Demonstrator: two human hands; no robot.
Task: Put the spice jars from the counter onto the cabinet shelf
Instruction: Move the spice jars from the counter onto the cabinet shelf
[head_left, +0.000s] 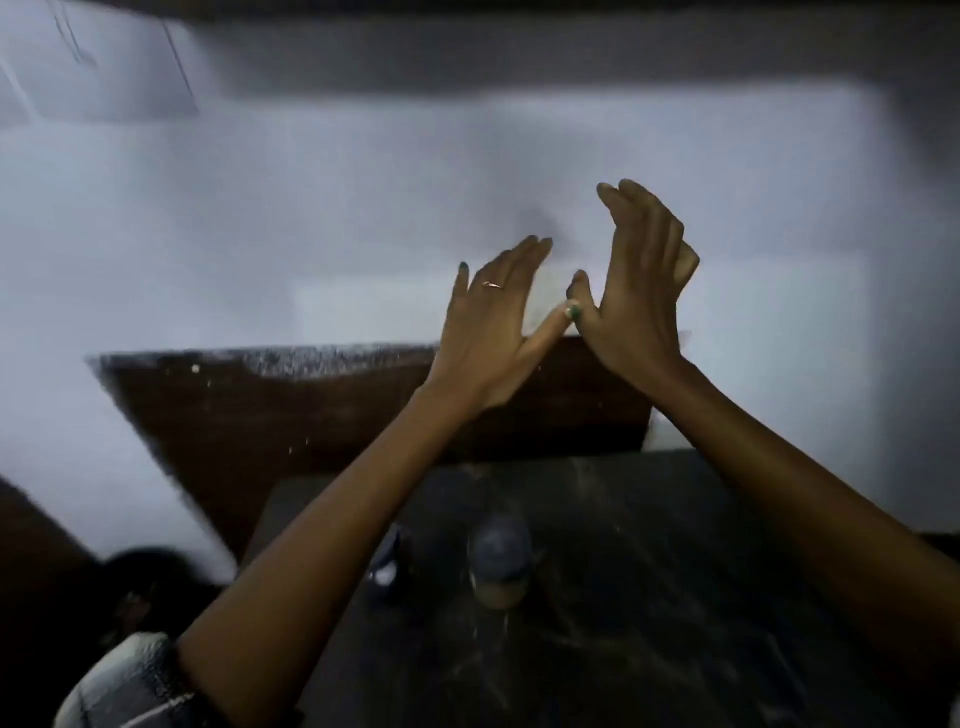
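Down at seven o'clock, a grey-and-white striped sleeve (124, 686) ends at the left forearm, which rises toward the middle. The left hand (493, 332) is raised with fingers straight and together, a thin ring (492, 285) on one finger, holding nothing; its thumb tip touches the thumb of the right hand (639, 291), which stands at one o'clock from it, fingers likewise straight, slightly bent at the tips, and empty. Both hands hover in front of a pale wall (311, 234) above the speckled front edge of a dark brown wooden shelf (260, 395), whose top edge runs from nine o'clock to the centre.

Below the hands, at six o'clock, two spice jars stand on the dark, streaked counter (649, 597): the left jar (387, 564) is half hidden by the left forearm, the right jar (500, 558) shows a blue-grey lid over a pale body. They stand near each other, apart. The blur leaves any labels unreadable. Bare counter stretches toward three o'clock.
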